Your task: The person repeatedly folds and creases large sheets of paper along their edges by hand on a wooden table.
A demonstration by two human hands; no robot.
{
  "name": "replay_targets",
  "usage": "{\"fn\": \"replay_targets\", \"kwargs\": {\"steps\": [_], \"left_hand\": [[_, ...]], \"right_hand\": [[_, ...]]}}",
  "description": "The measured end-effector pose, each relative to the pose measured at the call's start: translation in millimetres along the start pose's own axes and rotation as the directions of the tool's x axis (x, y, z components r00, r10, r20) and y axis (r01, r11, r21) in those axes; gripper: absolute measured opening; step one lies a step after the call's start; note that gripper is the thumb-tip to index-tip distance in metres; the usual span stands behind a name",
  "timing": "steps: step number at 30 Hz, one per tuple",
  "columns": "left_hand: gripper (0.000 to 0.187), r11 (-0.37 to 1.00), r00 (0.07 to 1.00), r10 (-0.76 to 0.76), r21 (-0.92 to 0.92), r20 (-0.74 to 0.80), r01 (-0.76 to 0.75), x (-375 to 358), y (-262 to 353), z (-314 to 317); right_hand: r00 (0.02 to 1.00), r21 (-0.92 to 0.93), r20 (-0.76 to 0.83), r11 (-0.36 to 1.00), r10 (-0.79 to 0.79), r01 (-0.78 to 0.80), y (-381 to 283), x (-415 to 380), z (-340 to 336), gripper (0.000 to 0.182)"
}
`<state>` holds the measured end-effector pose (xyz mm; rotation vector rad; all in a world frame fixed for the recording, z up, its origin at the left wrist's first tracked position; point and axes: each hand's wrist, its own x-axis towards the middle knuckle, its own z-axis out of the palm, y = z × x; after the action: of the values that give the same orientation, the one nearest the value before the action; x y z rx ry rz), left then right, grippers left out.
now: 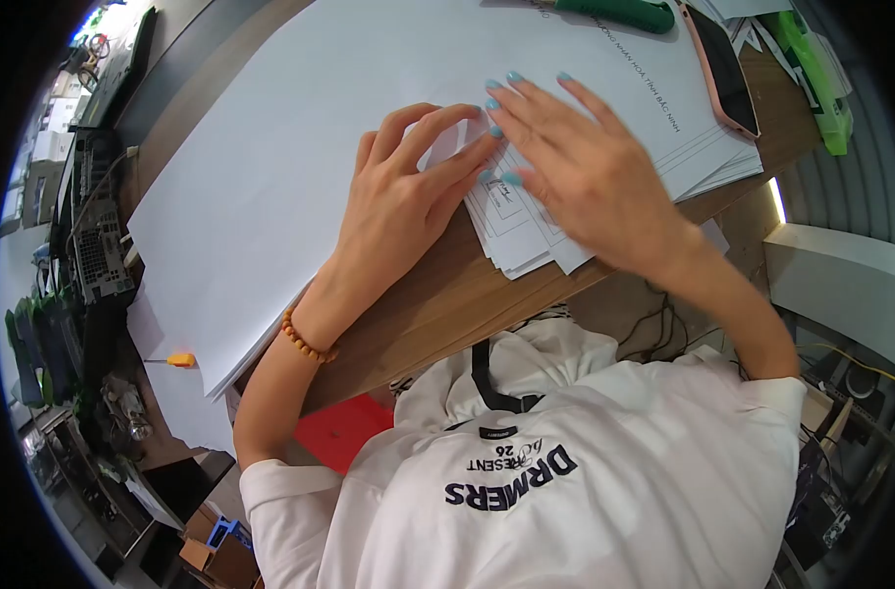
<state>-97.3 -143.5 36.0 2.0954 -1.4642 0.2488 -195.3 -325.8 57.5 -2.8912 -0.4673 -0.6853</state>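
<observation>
My left hand (408, 182), with a beaded bracelet on its wrist, reaches over the near edge of the papers. Its thumb and fingers are apart, with the fingertips at a stack of printed sheets (511, 231). A pale sheet edge shows between its fingers; how it is touched cannot be made out. Close beside it, slightly blurred, my right hand (590, 172) stretches its fingers over the same sheets, holding nothing visible. Its fingertips almost meet those of the left hand. Large white sheets (261, 167) lie under and left of the left hand.
A phone (722, 74) lies on the papers at the far right, near a green-handled tool (619, 12). A small orange-handled tool (180, 360) is at the left. The wooden table's edge (408, 348) runs before my body. A keyboard (102, 245) stands far left.
</observation>
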Motion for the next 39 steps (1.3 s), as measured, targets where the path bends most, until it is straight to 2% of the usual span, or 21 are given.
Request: {"fn": "replay_targets", "kwargs": {"steps": [1,3,5,9,11,12,14,15,17,18,19,21,23,24,26,27,29,31,34,37,39], "left_hand": [[0.026,1.000,1.000,0.002,0.014,0.007,-0.002,0.0,0.7,-0.6],[0.025,1.000,1.000,0.004,0.026,0.009,-0.004,1.3,2.2,-2.5],[0.035,0.997,0.997,-0.041,0.061,0.070,0.037,0.1,5.0,-4.5],[0.024,0.996,1.000,0.003,0.092,0.003,-0.004,-0.5,2.7,-1.9],[0.024,0.999,1.000,0.007,0.053,-0.004,-0.007,-0.1,1.9,-1.7],[0.024,0.998,1.000,0.007,0.060,-0.015,-0.006,0.0,1.2,-1.9],[0.023,0.998,0.999,0.029,0.051,-0.031,-0.028,0.7,-0.2,-1.1],[0.023,0.998,0.999,0.019,0.061,-0.036,-0.017,0.1,0.3,-0.2],[0.023,1.000,0.993,0.006,-0.002,-0.118,-0.006,0.6,-0.5,-0.1],[0.023,1.000,0.992,-0.002,0.013,-0.125,0.003,-3.0,0.2,-4.8],[0.024,0.999,0.994,-0.008,0.052,-0.108,0.014,-8.6,2.1,-10.4],[0.024,0.994,0.995,-0.033,0.102,-0.098,0.044,-20.4,2.9,-19.5],[0.024,0.979,0.996,0.048,0.202,-0.074,-0.032,-33.3,-0.5,-26.2],[0.024,0.977,0.996,0.041,0.211,-0.076,-0.025,-37.3,-2.5,-29.3],[0.027,0.879,0.976,0.216,0.442,-0.029,-0.181,-44.4,-6.1,-34.8],[0.027,0.876,0.978,0.208,0.450,-0.030,-0.173,-46.3,-6.8,-36.2],[0.024,0.812,0.966,0.244,0.527,0.084,-0.250,-45.4,-7.8,-36.5],[0.023,0.814,0.968,0.243,0.531,0.059,-0.236,-35.9,-4.0,-41.2],[0.020,0.799,0.964,0.268,0.558,0.006,-0.225,-28.9,4.6,-51.1],[0.017,0.788,0.961,0.266,0.593,-0.079,-0.169,-32.8,11.6,-66.3],[0.016,0.797,0.962,0.242,0.592,-0.130,-0.120,-40.4,14.4,-77.8]], "right_hand": [[0.992,-0.017,0.097,0.996,0.084,-0.082,-8.6,-6.9,3.3,0.043],[0.988,-0.012,0.102,0.994,0.113,-0.112,-10.6,-13.5,6.2,0.044],[0.979,-0.107,0.089,0.978,0.186,-0.176,-10.2,-16.9,5.4,0.041],[0.982,-0.185,0.066,0.969,0.179,-0.165,2.3,-20.3,1.5,0.037],[0.965,-0.358,0.071,0.910,0.252,-0.211,12.0,-16.1,-2.9,0.030],[0.968,-0.361,0.065,0.910,0.241,-0.202,15.3,-12.3,-6.3,0.030],[0.986,0.006,-0.064,0.988,0.156,-0.155,22.9,-1.3,-10.9,0.026],[0.988,0.012,-0.066,0.990,0.143,-0.142,23.3,0.7,-6.4,0.026],[0.998,0.216,0.007,0.975,-0.061,0.058,25.8,3.7,9.4,0.023],[0.986,0.172,-0.062,0.972,-0.152,0.160,29.0,7.0,13.1,0.022],[0.983,0.178,-0.069,0.968,-0.170,0.180,31.0,9.0,12.4,0.022],[0.942,0.008,-0.033,0.943,-0.333,0.334,36.8,11.1,10.6,0.018],[0.920,0.004,-0.015,0.920,-0.392,0.392,40.5,14.6,8.5,0.019],[0.900,-0.008,0.010,0.900,-0.437,0.437,42.2,16.2,8.2,0.021],[0.893,-0.013,0.003,0.893,-0.451,0.451,44.5,17.4,10.0,0.019],[0.889,-0.024,0.001,0.889,-0.457,0.457,41.6,21.2,9.5,0.018],[0.880,-0.013,-0.049,0.881,-0.473,0.473,28.8,29.5,4.2,0.018],[0.870,-0.004,-0.095,0.874,-0.484,0.486,8.0,39.7,2.6,0.018],[0.851,-0.064,-0.264,0.888,-0.455,0.455,-14.7,46.0,10.8,0.016],[0.868,0.013,-0.271,0.900,-0.416,0.435,-16.6,50.5,-4.1,0.014],[0.863,-0.012,-0.285,0.901,-0.418,0.433,-15.4,52.6,-14.5,0.012]]}}
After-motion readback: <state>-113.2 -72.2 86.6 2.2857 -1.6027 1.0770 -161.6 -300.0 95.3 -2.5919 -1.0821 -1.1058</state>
